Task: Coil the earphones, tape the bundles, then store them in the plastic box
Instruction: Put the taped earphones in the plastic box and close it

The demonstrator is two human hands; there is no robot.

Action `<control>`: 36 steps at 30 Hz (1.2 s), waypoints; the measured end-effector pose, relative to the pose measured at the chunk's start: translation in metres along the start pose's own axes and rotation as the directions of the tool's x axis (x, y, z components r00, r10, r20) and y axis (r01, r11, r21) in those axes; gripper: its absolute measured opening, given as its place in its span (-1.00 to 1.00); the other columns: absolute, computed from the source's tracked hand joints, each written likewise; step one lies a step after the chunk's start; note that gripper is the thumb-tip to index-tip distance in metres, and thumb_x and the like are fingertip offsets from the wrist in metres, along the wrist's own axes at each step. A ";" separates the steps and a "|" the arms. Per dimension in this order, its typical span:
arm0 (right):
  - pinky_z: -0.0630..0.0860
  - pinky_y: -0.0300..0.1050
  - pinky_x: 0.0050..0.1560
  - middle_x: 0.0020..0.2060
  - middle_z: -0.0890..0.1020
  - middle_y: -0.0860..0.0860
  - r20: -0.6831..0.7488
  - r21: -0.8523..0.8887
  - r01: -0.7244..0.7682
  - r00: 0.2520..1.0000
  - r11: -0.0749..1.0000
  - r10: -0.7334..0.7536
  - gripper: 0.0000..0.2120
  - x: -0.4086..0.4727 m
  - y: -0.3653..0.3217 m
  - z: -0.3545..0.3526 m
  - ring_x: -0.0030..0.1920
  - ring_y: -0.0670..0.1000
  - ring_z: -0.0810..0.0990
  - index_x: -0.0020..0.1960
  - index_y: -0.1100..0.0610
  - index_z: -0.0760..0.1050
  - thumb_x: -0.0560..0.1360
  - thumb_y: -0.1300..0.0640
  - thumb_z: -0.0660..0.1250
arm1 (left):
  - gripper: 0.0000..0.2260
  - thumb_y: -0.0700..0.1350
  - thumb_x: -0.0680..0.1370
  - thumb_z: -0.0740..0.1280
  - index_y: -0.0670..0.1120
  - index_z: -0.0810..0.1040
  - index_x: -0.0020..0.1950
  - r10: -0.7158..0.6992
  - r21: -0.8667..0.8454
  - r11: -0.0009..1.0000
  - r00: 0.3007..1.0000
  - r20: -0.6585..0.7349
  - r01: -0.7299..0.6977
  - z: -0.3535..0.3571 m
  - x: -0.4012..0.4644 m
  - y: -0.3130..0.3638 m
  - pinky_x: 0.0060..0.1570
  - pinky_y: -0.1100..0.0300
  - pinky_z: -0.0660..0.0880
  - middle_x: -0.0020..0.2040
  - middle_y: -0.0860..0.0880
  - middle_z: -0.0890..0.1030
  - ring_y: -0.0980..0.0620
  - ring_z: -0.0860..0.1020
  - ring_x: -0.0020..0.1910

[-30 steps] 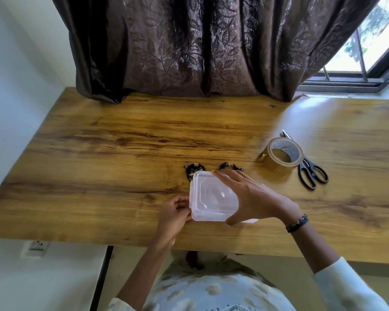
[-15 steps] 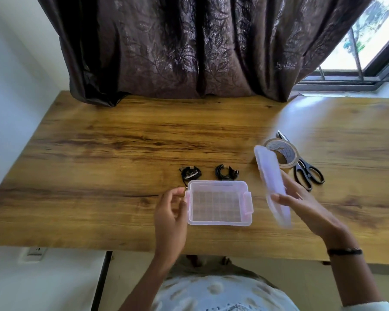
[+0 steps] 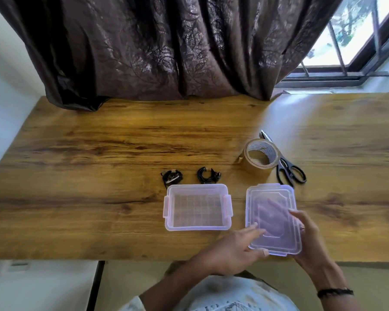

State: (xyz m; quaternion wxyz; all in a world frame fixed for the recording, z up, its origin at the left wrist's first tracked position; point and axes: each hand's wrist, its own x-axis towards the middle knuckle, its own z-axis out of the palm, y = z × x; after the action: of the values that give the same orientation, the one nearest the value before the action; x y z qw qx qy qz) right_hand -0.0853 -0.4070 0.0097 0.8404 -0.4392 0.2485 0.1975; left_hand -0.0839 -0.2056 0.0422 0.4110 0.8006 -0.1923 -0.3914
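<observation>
The clear plastic box (image 3: 168,221) stands open and empty near the table's front edge. Just behind it lie two black coiled earphone bundles, one on the left (image 3: 171,178) and one on the right (image 3: 208,175). To the right of the box, the clear lid (image 3: 256,198) is held flat, low over the table. My right hand (image 3: 310,239) grips its right side, with fingers showing through from beneath. At the lid's near left corner my left hand (image 3: 231,250) holds on, thumb under the rim.
A roll of brown tape (image 3: 261,156) stands behind the lid, with black scissors (image 3: 289,170) beside it on the right. A dark curtain (image 3: 166,52) hangs over the table's far edge. The wooden table (image 3: 99,153) ends just before my body.
The lid has come off the box and moved to the right, turning from edge-on to flat. My left hand has left the box and joined my right hand on the lid.
</observation>
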 end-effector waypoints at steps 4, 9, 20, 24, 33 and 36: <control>0.66 -0.01 -0.10 0.09 0.68 0.13 -0.136 -0.339 0.066 0.984 0.938 -0.118 -0.73 0.011 0.001 -0.006 0.04 0.12 0.69 0.28 0.11 0.46 0.59 0.22 0.20 | -0.52 0.13 0.60 0.18 0.08 0.21 0.51 -0.042 0.067 0.997 0.999 0.033 0.040 0.004 0.010 -0.007 0.47 0.06 0.15 0.57 0.07 0.04 0.06 0.17 0.51; 0.53 -0.12 -0.06 0.11 0.62 0.12 -0.233 -0.751 0.109 0.879 0.651 -0.416 -0.74 0.024 0.004 -0.005 0.02 0.04 0.60 0.24 0.11 0.47 0.55 0.24 0.31 | -0.52 0.09 0.62 0.17 0.01 0.21 0.52 -0.041 0.135 0.990 0.999 0.014 0.038 0.005 0.019 -0.010 0.49 0.10 0.05 0.57 0.04 0.02 0.10 0.04 0.53; 0.52 -0.04 0.01 0.07 0.55 0.11 -0.027 -0.973 0.143 0.702 0.179 -0.712 -0.73 0.028 -0.007 0.029 0.00 0.08 0.55 0.23 0.20 0.51 0.54 0.21 0.34 | -0.68 0.00 0.62 0.22 0.04 0.44 0.37 0.017 -0.078 0.996 0.978 -0.209 -0.034 -0.011 0.002 0.010 0.20 0.29 0.41 0.38 0.05 0.45 0.21 0.47 0.23; 0.55 -0.14 -0.08 -0.01 0.57 0.00 0.150 -0.932 0.332 0.720 0.146 -0.678 -0.84 0.051 -0.025 0.077 -0.08 -0.02 0.59 0.11 0.16 0.57 0.54 0.21 0.34 | -0.80 -0.06 0.62 0.23 0.02 0.58 0.18 -0.027 -0.108 0.993 0.831 -0.555 -0.040 -0.070 -0.004 0.008 -0.34 0.55 0.38 0.01 0.08 0.63 0.44 0.48 -0.29; 0.62 -0.02 -0.09 -0.19 0.71 0.02 0.293 -0.949 0.313 0.863 -0.019 -0.412 -0.85 0.139 -0.030 0.130 -0.17 0.03 0.67 -0.17 0.12 0.67 0.45 0.30 0.35 | -0.88 -0.21 0.54 0.35 -0.16 0.59 0.07 -0.098 0.096 0.966 0.683 -0.724 0.240 -0.152 0.058 -0.060 -0.32 0.51 0.37 -0.01 -0.06 0.66 0.13 0.54 -0.17; 0.62 -0.02 -0.09 -0.14 0.72 0.02 0.267 -0.960 0.280 0.891 -0.017 -0.366 -0.89 0.149 -0.020 0.128 -0.13 0.03 0.67 -0.10 0.08 0.68 0.45 0.22 0.40 | -0.85 -0.14 0.51 0.40 -0.13 0.59 0.06 -0.164 0.110 0.942 0.719 -0.676 0.318 -0.152 0.071 -0.069 -0.13 0.19 0.51 0.01 -0.08 0.65 0.01 0.59 -0.07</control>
State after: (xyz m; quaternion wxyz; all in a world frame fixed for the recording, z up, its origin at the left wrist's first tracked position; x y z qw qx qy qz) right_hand 0.0763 -0.2937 -0.0025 0.3300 -0.9383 -0.0338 0.0980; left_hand 0.0789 -0.1327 0.0070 0.3067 0.9448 0.0294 -0.1117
